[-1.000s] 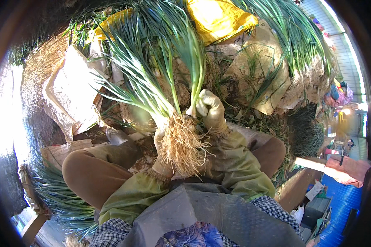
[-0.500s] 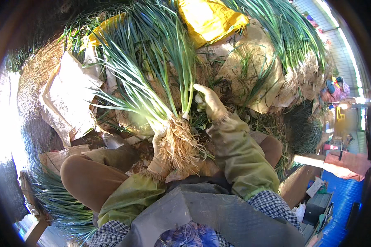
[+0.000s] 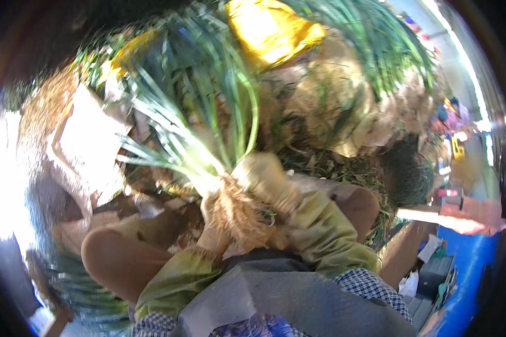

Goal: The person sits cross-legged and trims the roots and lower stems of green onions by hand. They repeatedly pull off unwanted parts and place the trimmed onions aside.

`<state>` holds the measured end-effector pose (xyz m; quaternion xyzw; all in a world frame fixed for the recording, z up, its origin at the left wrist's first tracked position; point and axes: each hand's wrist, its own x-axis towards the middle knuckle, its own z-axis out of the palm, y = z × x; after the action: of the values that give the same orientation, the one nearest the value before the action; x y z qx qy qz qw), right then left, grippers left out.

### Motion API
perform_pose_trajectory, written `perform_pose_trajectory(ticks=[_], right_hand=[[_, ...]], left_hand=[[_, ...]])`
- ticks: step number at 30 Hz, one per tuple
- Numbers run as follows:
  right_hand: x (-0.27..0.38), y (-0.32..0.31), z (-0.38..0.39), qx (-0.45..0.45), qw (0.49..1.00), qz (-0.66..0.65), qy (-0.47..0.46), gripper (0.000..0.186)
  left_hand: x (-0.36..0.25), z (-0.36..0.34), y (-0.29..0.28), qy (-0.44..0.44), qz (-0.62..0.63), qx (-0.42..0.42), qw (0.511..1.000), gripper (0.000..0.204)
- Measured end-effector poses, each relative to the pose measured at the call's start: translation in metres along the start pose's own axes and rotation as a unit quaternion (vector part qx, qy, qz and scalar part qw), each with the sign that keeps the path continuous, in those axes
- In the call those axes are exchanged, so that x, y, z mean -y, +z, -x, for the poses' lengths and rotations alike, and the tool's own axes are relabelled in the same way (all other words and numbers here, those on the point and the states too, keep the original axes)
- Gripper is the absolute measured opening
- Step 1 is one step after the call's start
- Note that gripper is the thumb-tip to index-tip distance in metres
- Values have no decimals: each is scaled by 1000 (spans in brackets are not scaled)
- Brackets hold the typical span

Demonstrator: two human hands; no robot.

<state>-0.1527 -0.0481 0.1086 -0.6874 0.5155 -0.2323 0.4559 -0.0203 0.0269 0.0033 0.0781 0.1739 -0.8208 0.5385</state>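
Note:
A bunch of spring onions (image 3: 199, 149), roots toward me and long green leaves fanning away, lies across my lap area. My left hand (image 3: 212, 224) is wrapped round the bunch's base from below, partly hidden by the tangled tan roots (image 3: 239, 208). Pressed against the right side of the base is my gloved right hand (image 3: 261, 174), its fingers curled and blurred by motion. One bent spring onion stalk (image 3: 255, 109) runs down into this hand. The fingertips are hidden.
Heaped spring onions (image 3: 371, 50) lie at the far right beside a tan sack (image 3: 331, 95). A bright yellow bag (image 3: 270, 31) is at the top, a whitish sack (image 3: 90, 146) at left. My bent knees (image 3: 118, 261) flank the work. Dark crates (image 3: 436, 275) stand at lower right.
My right hand has come left and toward me, from beside the upright stalk onto the base of the bunch. The stalk now bends. The whole view has shifted slightly and blurred.

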Motion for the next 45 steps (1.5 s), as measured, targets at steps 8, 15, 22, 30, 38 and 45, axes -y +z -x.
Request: perform_pose_trajectory(ticks=[8,15,22,30,38,45], right_hand=[[44,10,44,331,933,-140,4,23],[13,-91,67,-225,930,-212,197,19],[-36,-29,58,-23,967,236,92,43],[-50,-20,68,132,947,-267,118,24],[-67,4,42,-67,849,-510,120,51],[-85,28,37,-108,932,-270,217,27]], left_hand=[[40,8,37,202,-245,-196,928,58],[7,-3,19,-36,-94,74,992,51],[18,9,21,-74,-126,3,989,50],[8,12,-2,-96,-124,6,988,59],[20,16,-4,-101,-135,127,978,40],[30,34,23,-102,-227,-92,964,40]])
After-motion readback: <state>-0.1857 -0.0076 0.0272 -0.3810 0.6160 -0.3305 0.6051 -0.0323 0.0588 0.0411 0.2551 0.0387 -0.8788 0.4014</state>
